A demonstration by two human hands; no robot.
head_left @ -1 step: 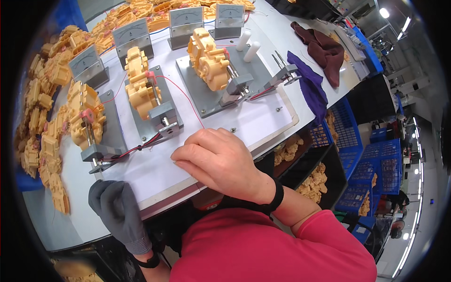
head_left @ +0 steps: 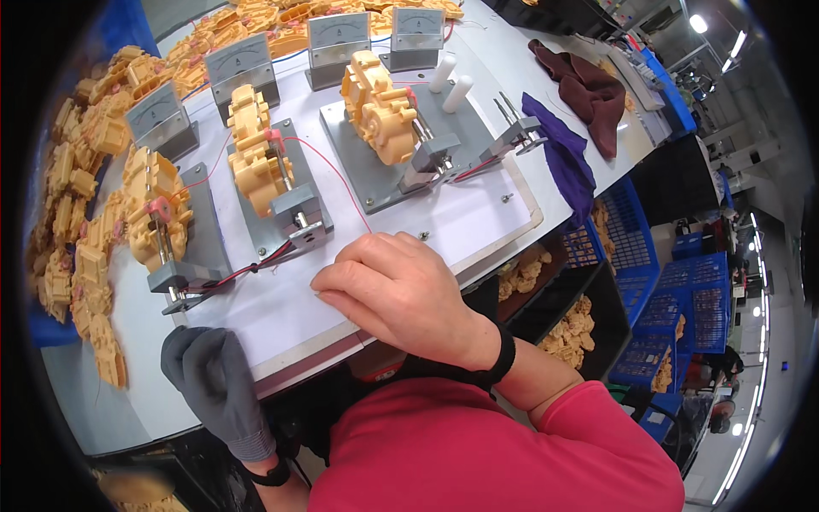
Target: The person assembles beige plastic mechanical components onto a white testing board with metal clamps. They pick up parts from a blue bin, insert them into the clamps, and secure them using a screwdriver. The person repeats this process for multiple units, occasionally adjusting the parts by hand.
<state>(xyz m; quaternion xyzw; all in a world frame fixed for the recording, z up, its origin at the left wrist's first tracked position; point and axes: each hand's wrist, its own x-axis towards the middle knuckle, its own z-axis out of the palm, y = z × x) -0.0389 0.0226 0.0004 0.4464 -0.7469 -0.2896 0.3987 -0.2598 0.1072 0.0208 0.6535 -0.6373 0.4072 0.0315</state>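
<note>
My bare right hand (head_left: 392, 290) rests knuckles-up on the white board (head_left: 478, 213), fingers curled under. A thin red wire (head_left: 337, 175) runs from the middle fixture down to this hand; whether the fingers pinch it is hidden. My left hand (head_left: 213, 384), in a grey glove, lies flat over the table's front edge and holds nothing. Three grey metal fixtures stand on the board, each clamping a yellow plastic housing: left (head_left: 153, 209), middle (head_left: 256, 158), right (head_left: 375, 107).
Grey dial meters (head_left: 239, 64) stand behind the fixtures. Heaps of yellow housings (head_left: 77, 213) fill the table's left and far side. Two white cylinders (head_left: 450, 84), a purple cloth (head_left: 563, 158) and a maroon cloth (head_left: 584, 90) lie to the right. Blue crates (head_left: 691, 299) stand below.
</note>
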